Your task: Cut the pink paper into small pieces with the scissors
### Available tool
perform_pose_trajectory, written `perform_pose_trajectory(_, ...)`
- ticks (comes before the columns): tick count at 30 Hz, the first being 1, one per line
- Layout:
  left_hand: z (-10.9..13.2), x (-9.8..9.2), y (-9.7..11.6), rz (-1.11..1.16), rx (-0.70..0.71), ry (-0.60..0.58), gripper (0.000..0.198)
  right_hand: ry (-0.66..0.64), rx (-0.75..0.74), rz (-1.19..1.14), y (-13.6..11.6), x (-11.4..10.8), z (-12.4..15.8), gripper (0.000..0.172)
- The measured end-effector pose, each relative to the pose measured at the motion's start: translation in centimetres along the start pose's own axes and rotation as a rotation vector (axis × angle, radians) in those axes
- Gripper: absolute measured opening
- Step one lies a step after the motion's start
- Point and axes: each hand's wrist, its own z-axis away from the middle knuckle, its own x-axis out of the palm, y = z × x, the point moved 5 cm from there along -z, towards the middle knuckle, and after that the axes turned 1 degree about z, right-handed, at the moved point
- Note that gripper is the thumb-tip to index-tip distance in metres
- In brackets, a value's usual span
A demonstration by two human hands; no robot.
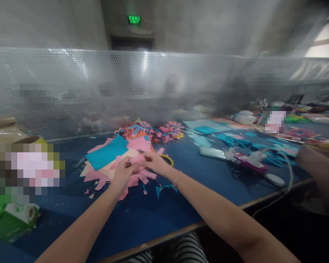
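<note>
In front of me, my left hand [122, 172] and my right hand [155, 163] pinch a small pink piece of felt or paper [136, 160] between them. A yellow loop [167, 159], like a scissor handle, shows beside my right hand, and a dark pointed tip sticks out past the fingers. Under and around both hands lies a loose heap of pink sheets and strips [134, 181]. On its left side rests a blue sheet [107, 152]. Small blue scraps [166, 190] lie below my right wrist.
Colourful flower-like pieces [168, 132] are piled behind the heap. A purple power strip [249, 162] with a cable lies to the right, near blue strips [234, 140]. Green packaging [12, 219] sits at left. A perforated metal screen [98, 84] backs the table; another person's arm [316, 175] is at right.
</note>
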Motion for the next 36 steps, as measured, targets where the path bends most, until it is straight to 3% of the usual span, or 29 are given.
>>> perform_pose_trajectory(5,0.1,0.0,-0.3,0.118,-0.050,0.004,0.025,0.014,0.060,-0.158,0.9,0.0,-0.1,0.010)
perform_pose_trajectory(9,0.0,0.1,-0.2,0.208,-0.044,-0.044,0.019,0.069,0.088,-0.286,1.5,-0.2,-0.3,0.018)
perform_pose_trajectory(16,-0.2,-0.4,-0.1,0.239,-0.032,0.012,0.011,0.001,0.084,-0.475,2.0,-0.2,-0.7,0.016)
perform_pose_trajectory(24,-0.3,-0.5,-0.2,0.178,0.001,0.028,0.020,0.071,0.082,-0.128,0.8,-0.4,-0.2,0.019)
perform_pose_trajectory(36,-0.5,-1.0,-0.5,0.017,0.006,0.074,0.024,0.127,0.096,-0.059,1.7,-0.8,-0.3,0.021)
